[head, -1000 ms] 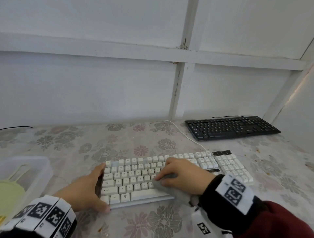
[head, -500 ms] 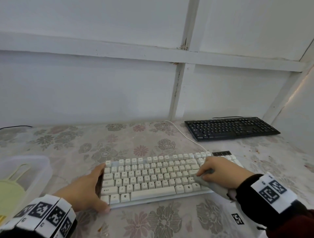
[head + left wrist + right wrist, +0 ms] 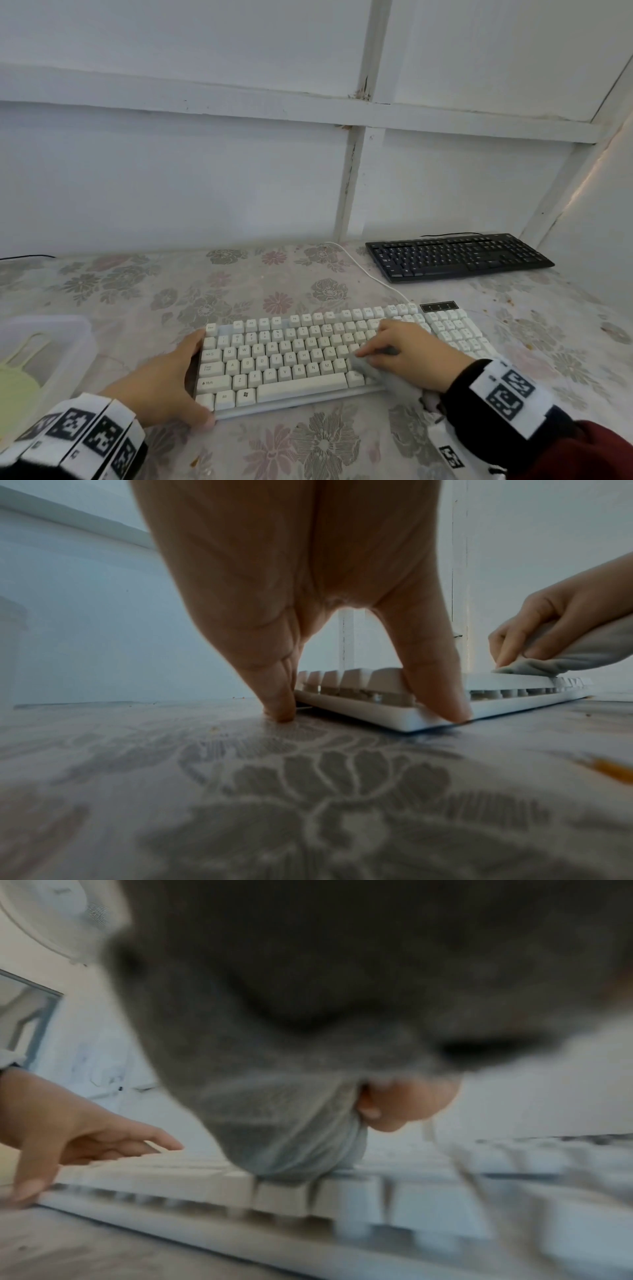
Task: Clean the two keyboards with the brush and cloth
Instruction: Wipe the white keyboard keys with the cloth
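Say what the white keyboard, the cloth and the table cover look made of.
White keyboard: matte moulded plastic, judging by its hard-edged keycaps. Cloth held in the right hand: soft grey fabric, perhaps microfibre, that bends and folds. Table cover: floral print with a slight sheen, likely plastic sheet.

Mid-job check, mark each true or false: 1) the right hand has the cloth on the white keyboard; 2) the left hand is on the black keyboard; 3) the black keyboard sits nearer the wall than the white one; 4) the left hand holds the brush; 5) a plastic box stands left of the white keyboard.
1) True: the right hand presses the cloth on the white keyboard.
2) False: the left hand steadies the white keyboard's left end.
3) True: the black keyboard lies by the wall.
4) False: the left hand holds no brush.
5) True: the plastic box is at the far left.
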A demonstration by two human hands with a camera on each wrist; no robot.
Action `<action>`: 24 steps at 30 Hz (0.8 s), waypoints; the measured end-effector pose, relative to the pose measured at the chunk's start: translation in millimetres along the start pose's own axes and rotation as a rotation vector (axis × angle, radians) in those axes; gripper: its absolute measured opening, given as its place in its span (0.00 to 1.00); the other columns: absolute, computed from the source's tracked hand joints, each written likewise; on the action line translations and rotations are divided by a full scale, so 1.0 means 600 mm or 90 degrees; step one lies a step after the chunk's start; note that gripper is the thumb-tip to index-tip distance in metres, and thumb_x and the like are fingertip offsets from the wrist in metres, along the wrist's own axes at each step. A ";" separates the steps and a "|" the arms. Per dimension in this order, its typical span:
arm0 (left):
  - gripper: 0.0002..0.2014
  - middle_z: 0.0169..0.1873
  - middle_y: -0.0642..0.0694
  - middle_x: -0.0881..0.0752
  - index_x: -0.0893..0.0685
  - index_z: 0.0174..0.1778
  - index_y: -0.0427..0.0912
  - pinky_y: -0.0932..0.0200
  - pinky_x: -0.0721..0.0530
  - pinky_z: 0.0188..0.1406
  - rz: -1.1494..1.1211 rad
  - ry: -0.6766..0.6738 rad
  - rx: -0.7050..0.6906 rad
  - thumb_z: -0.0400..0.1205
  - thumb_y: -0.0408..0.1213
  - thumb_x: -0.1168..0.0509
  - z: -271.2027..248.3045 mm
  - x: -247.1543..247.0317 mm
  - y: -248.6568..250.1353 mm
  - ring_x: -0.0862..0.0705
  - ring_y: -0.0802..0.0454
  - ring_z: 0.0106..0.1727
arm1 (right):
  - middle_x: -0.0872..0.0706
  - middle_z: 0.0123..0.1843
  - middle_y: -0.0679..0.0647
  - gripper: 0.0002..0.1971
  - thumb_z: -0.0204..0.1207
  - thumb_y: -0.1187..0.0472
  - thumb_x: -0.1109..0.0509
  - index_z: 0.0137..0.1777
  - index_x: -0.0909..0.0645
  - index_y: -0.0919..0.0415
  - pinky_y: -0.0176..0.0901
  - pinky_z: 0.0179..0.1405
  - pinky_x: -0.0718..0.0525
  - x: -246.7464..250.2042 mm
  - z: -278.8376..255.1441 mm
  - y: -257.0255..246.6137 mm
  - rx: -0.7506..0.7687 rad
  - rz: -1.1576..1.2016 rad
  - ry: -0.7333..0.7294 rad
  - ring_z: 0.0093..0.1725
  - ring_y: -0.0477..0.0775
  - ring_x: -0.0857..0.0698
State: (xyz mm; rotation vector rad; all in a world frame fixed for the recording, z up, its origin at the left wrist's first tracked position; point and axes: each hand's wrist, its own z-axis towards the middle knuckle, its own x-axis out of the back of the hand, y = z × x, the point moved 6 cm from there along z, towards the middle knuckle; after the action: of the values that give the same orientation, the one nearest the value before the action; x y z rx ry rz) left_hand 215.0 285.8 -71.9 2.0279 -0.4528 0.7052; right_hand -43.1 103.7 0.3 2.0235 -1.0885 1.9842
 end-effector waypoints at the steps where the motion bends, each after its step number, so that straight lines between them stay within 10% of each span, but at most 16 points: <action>1: 0.73 0.71 0.59 0.26 0.56 0.82 0.56 0.52 0.25 0.72 0.003 0.004 0.000 0.44 0.55 0.17 0.000 0.000 -0.001 0.24 0.57 0.69 | 0.29 0.40 0.39 0.12 0.79 0.51 0.33 0.59 0.14 0.46 0.23 0.41 0.33 0.007 -0.007 0.016 -0.019 -0.013 0.007 0.40 0.34 0.27; 24: 0.76 0.72 0.59 0.28 0.56 0.82 0.55 0.54 0.27 0.73 -0.001 -0.019 0.001 0.41 0.58 0.16 0.002 0.000 0.001 0.25 0.57 0.69 | 0.30 0.52 0.51 0.12 0.80 0.60 0.41 0.54 0.16 0.59 0.44 0.42 0.25 0.040 -0.023 0.046 -0.222 -0.365 -0.109 0.41 0.55 0.25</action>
State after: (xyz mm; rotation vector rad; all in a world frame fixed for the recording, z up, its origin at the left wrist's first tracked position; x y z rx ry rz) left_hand 214.9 284.6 -71.8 2.0426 -0.4687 0.6751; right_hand -72.3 80.8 12.8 2.0338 -0.6999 1.2696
